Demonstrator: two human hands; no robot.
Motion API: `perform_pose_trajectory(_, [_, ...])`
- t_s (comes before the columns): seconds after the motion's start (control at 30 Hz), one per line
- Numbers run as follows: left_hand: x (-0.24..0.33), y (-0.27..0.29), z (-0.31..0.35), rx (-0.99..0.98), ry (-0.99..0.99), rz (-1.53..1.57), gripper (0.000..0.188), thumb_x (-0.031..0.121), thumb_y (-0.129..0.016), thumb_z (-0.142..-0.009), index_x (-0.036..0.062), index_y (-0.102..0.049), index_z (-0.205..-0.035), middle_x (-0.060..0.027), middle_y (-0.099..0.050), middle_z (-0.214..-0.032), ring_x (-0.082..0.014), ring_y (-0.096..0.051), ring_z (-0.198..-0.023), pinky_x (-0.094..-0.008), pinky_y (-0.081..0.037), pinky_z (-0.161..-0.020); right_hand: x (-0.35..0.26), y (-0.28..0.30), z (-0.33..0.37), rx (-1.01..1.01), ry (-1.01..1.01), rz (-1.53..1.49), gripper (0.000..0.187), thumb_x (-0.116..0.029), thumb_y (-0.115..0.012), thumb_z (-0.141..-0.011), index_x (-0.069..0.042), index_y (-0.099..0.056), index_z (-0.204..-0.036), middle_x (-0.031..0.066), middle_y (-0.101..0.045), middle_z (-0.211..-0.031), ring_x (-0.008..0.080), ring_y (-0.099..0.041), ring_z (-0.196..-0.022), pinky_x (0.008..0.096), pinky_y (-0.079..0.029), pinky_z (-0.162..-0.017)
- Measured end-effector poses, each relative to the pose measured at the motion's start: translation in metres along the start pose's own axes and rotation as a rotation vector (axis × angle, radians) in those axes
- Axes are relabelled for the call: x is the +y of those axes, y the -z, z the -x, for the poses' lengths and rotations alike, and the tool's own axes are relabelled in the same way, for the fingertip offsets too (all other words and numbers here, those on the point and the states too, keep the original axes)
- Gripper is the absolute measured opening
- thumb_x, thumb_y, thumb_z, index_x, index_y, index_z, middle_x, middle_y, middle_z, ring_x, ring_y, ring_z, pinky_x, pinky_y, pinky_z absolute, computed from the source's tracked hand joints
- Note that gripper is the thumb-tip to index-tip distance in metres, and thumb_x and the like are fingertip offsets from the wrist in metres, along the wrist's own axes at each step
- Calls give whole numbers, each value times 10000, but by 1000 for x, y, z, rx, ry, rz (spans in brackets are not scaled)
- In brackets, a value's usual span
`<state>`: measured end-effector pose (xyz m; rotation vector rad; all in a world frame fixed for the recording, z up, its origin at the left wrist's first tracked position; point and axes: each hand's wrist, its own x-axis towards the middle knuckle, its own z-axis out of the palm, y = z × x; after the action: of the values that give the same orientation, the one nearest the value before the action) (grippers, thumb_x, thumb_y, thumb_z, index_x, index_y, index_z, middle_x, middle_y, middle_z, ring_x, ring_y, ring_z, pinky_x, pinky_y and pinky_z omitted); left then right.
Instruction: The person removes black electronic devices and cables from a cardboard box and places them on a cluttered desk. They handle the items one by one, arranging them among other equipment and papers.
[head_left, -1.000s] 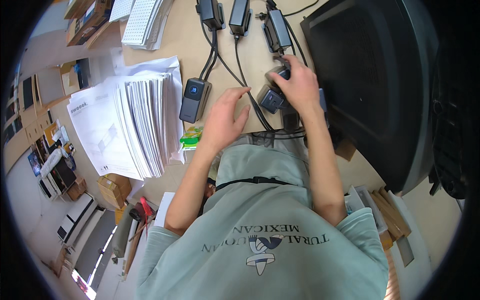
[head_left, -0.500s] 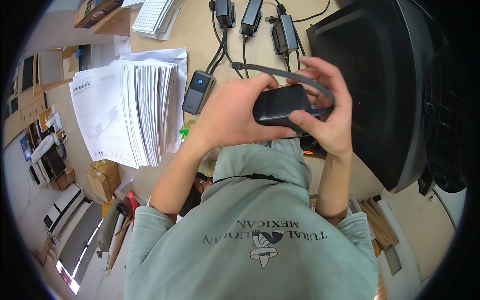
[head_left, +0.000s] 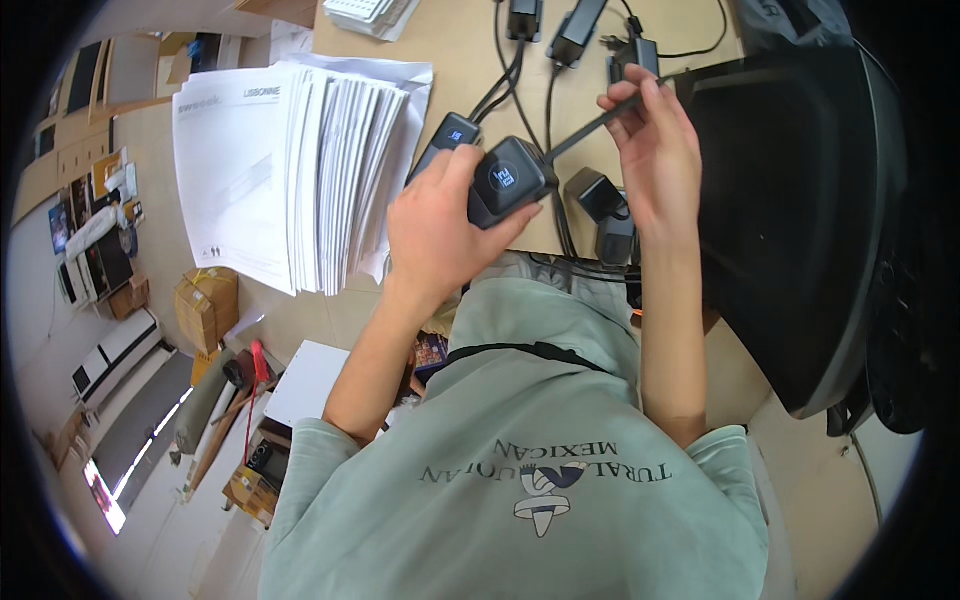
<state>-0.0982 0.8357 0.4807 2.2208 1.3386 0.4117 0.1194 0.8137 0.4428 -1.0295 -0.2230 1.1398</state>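
My left hand (head_left: 440,225) grips a black power adapter brick (head_left: 505,180) and holds it just above the near edge of the wooden table (head_left: 460,50). My right hand (head_left: 655,150) pinches the adapter's black cable (head_left: 590,128), which runs taut from the brick up to the right. Under the two hands, another small black adapter (head_left: 600,198) lies on the table.
A fanned stack of white printed sheets (head_left: 300,170) covers the table's left part. More black adapters (head_left: 448,140) (head_left: 575,32) and their cords lie at the back. A big black curved object (head_left: 790,200) stands close on the right. A cardboard box (head_left: 205,300) sits on the floor left.
Both hands were down on the adapters on the table. They lifted one brick; now my left hand holds it alone while my right hand has drawn its cable out to the upper right.
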Motion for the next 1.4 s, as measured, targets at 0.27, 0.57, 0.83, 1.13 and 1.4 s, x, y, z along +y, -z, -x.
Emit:
perform_pose_trajectory(0.27, [-77, -31, -9, 229, 135, -234, 598, 421, -880, -689, 46, -657, -1096, -91, -689, -1011, -309, -686, -882, -395, -553, -757, 67, -31, -78, 112, -226, -201, 338, -249, -361, -1087, 10, -462, -1279, 221, -681, -1113, 306, -672, -1043, 415, -481, -983])
perform_pose_trajectory(0.57, [-84, -61, -12, 187, 180, -318, 599, 378, -825, -733, 54, -587, -1178, -112, -647, -1071, -314, -596, -1018, -435, -522, -831, 125, -27, -103, 148, -337, -24, 305, -233, -362, -1069, -17, -559, -1159, 81, -623, -681, 107, -450, -479, 282, -419, -514])
perform_pose_trajectory(0.83, [-90, -48, -13, -73, 317, -179, 647, 289, -787, -797, 49, -454, -1298, -249, -681, -995, -437, -671, -885, -503, -530, -765, 135, -18, -110, 147, -316, 131, 240, -148, -452, -1037, 29, -561, -1157, 126, -662, -711, 104, -446, -452, 249, -362, -446])
perform_pose_trajectory(1.13, [-78, -45, -24, -86, 251, -199, 687, 240, -799, -789, 61, -448, -1352, -230, -659, -1152, -410, -657, -1017, -464, -532, -839, 159, -19, -145, 258, -268, 364, 189, -155, -578, -958, 7, -672, -982, 88, -710, -718, 138, -595, -583, 299, -468, -588])
perform_pose_trajectory(1.4, [-81, -72, -19, -6, 279, -328, 736, 195, -811, -702, 60, -475, -1342, -176, -626, -1134, -375, -590, -1058, -462, -497, -913, 154, -25, -146, 258, -312, 543, 212, -197, -607, -936, -11, -706, -967, 47, -730, -718, 108, -581, -725, 284, -452, -732])
